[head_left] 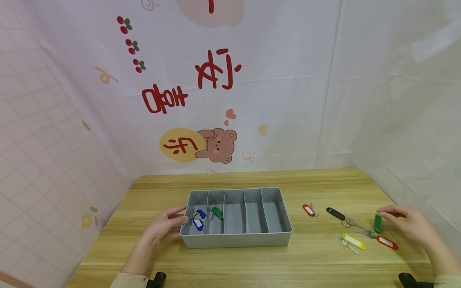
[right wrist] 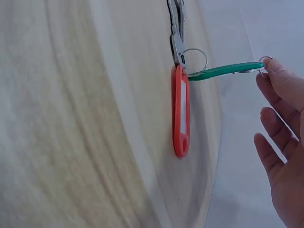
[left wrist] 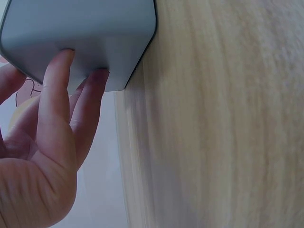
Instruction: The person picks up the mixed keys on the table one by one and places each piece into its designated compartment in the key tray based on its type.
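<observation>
At the right, my right hand (head_left: 407,222) pinches the metal ring of a green key tag (right wrist: 228,70) between thumb and forefinger. The tag hangs down, its lower end beside a red key tag (right wrist: 181,114) with a key on the table. My left hand (head_left: 167,224) rests its fairly straight fingers against the left end wall of a grey divided tray (head_left: 234,240). In the left wrist view, fingertips (left wrist: 66,54) touch that outer wall. Blue key tags (head_left: 199,224) with keys lie in the tray's leftmost compartment, and another green tag (head_left: 217,213) with a key in the second.
Between tray and right hand lie a red key tag (head_left: 308,210), a black tag (head_left: 335,213) with a key, and a yellow tag (head_left: 354,241) with keys. A white printed curtain (head_left: 288,100) hangs behind the wooden table (head_left: 252,268).
</observation>
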The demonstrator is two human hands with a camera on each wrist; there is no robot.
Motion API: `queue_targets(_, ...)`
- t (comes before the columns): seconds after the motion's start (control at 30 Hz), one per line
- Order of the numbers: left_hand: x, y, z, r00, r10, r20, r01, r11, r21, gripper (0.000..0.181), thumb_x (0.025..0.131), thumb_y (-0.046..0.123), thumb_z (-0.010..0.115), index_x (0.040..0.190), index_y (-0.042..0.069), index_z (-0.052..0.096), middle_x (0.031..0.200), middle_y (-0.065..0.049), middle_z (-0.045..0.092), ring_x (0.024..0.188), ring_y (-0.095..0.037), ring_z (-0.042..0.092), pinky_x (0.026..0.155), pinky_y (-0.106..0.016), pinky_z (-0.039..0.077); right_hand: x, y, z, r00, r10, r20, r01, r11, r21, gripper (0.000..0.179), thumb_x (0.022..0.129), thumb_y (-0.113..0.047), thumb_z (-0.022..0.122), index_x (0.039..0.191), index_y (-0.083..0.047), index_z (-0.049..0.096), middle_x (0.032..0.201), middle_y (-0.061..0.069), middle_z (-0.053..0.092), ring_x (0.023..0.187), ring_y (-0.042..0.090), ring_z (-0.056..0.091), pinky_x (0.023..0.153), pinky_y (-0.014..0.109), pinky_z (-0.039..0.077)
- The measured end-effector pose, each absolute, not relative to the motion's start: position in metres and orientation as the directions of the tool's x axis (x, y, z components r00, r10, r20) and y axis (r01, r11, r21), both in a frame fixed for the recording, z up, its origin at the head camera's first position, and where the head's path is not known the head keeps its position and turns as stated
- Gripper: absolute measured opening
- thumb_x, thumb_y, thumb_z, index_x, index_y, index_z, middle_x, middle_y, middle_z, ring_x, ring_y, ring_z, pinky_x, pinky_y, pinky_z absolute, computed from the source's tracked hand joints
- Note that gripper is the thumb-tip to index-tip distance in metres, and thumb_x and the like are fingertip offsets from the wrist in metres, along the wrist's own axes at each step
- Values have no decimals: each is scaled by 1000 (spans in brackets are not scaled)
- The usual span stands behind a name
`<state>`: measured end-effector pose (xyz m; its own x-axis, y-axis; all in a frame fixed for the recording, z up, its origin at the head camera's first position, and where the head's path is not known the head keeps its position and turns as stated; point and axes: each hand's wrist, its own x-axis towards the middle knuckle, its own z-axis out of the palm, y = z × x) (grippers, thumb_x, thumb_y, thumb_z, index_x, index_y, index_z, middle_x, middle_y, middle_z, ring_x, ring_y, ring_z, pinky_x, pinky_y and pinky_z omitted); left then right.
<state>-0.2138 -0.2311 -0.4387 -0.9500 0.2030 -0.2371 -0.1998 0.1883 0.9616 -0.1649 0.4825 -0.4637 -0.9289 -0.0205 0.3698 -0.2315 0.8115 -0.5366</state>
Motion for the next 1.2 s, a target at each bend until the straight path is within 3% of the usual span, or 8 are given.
queue_targets(0.47,-214,-232,-439,-951,204,-233,-197,183,963,72,92,15,72,151,-4,35,131,-30,54,105,-35,65,74,-41,61,-172,470,-459,-922,-6,387,-226,820,-526,9,91,-17,74,98,-12,76,93,-26,64,85,-15,47,65,16,40)
queue_targets(0.63,-214,-232,-439,-953,196,-232,-197,183,963,72,91,15,72,150,-3,36,129,-27,56,105,-36,65,74,-42,61,-175,462,-458,-917,-14,399,-239,820,-520,10,91,-17,74,98,-11,77,92,-21,67,84,-13,48,66,17,40)
queue_targets(0.87,-214,-232,-439,-951,207,-231,-195,180,964,72,91,16,72,151,-3,35,133,-33,50,105,-35,65,73,-41,61,-179,449,-457,-909,-10,417,-248,816,-523,9,91,-16,74,98,-11,77,91,-18,68,84,-11,47,64,20,38)
queue_targets(1.2,-213,-231,-438,-953,197,-232,-196,190,962,72,90,16,73,150,-3,37,128,-26,56,104,-34,65,74,-42,60,-186,426,-455,-884,-16,466,-299,787,-539,8,91,-12,73,99,-10,76,92,-15,69,84,-7,50,66,21,39)
